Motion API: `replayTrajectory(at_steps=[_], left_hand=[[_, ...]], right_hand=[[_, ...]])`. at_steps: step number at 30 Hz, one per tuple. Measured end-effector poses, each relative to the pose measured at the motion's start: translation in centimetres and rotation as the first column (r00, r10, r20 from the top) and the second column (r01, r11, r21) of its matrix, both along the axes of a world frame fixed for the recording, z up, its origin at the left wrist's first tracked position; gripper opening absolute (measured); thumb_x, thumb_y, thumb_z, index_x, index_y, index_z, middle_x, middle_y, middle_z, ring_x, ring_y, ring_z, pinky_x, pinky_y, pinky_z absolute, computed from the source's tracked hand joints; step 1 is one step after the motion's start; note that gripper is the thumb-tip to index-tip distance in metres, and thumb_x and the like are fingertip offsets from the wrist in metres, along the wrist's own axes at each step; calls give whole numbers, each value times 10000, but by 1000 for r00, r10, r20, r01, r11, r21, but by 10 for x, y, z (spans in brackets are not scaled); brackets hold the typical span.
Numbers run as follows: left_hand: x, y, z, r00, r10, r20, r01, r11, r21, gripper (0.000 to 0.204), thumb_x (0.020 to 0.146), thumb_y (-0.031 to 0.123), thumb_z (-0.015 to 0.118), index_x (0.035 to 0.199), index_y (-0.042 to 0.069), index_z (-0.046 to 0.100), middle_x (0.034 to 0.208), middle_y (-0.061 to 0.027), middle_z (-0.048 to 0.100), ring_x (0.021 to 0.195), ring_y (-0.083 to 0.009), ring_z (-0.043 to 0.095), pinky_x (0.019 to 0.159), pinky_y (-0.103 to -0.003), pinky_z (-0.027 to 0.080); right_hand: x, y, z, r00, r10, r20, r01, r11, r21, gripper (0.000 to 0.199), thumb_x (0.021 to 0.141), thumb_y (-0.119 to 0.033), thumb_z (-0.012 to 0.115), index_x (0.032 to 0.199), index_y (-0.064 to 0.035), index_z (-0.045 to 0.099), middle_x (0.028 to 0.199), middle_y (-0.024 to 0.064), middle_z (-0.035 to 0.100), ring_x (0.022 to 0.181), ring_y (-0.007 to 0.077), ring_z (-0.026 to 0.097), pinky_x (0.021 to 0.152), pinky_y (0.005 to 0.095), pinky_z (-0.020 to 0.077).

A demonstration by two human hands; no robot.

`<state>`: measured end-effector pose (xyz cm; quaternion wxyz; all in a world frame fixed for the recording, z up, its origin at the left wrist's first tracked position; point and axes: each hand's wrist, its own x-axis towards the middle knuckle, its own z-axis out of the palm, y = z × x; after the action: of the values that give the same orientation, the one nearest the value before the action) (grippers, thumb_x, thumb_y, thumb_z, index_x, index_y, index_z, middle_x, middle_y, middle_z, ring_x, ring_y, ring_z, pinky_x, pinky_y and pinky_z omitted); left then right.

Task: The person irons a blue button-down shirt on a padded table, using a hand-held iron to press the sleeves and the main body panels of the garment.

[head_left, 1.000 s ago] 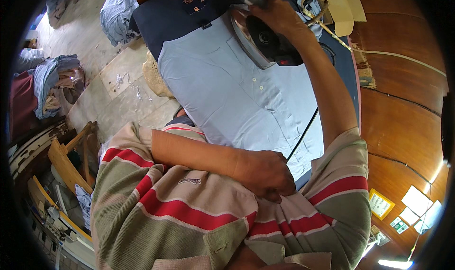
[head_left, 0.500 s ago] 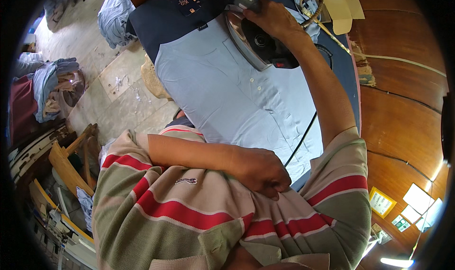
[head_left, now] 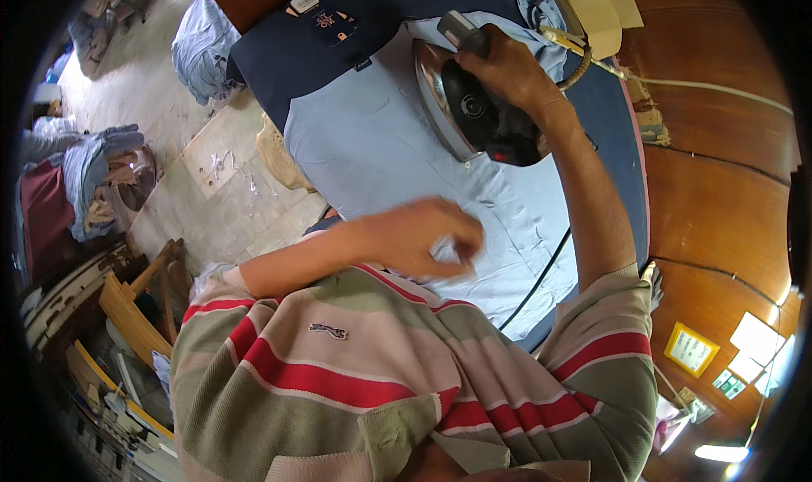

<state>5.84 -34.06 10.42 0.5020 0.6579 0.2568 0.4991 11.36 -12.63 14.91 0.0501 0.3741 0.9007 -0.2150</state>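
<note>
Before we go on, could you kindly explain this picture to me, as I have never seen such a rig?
Certainly. There is no robot here, only a person's two bare hands. A wide fisheye camera on the head looks down, so edges bend and the rim is dark; the striped top is the wearer's own. The right hand grips an iron over a light blue shirt spread on dark blue cloth, where a tag also lies. The left hand, loosely curled and blurred, is near the shirt and seems empty.
</note>
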Motion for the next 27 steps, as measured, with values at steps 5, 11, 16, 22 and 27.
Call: replayTrajectory(at_steps=[5,11,16,22,27], left_hand=[[-99,8,-56,543,832,-114,-833,551,53,56,806,65,600,824,13,585,803,-61,586,756,-164,557,709,-270,435],[-158,28,-108,184,929,-321,-982,188,-19,127,872,132,596,875,5,608,790,-39,606,727,-119,546,676,-229,429],[-161,30,-121,115,924,-364,-964,192,183,127,843,156,614,851,29,611,787,-84,626,707,-221,595,650,-299,457],[-161,29,-120,82,924,-373,-962,171,212,115,829,154,618,824,40,604,782,-89,624,700,-260,608,640,-326,461],[-158,29,-115,78,910,-408,-966,170,193,110,830,153,616,825,45,601,780,-85,622,703,-260,607,643,-332,460]], right_hand=[[-14,-23,-3,992,-115,-55,116,993,11,552,809,-425,535,1105,39,495,934,289,622,919,411,615,815,415,478],[-40,-30,-13,970,-239,-52,238,971,-34,561,816,-454,526,1056,52,497,910,284,624,912,419,611,810,447,479],[-33,-25,-43,979,-188,-82,195,977,89,536,809,-449,534,996,52,501,905,283,622,900,429,606,797,451,481],[-40,-30,-42,965,-235,-115,247,964,102,509,803,-430,546,971,49,505,885,283,621,890,437,602,802,458,481],[-36,-24,-51,977,-167,-132,184,974,132,495,803,-417,549,971,47,511,885,281,622,900,434,601,813,457,478]])
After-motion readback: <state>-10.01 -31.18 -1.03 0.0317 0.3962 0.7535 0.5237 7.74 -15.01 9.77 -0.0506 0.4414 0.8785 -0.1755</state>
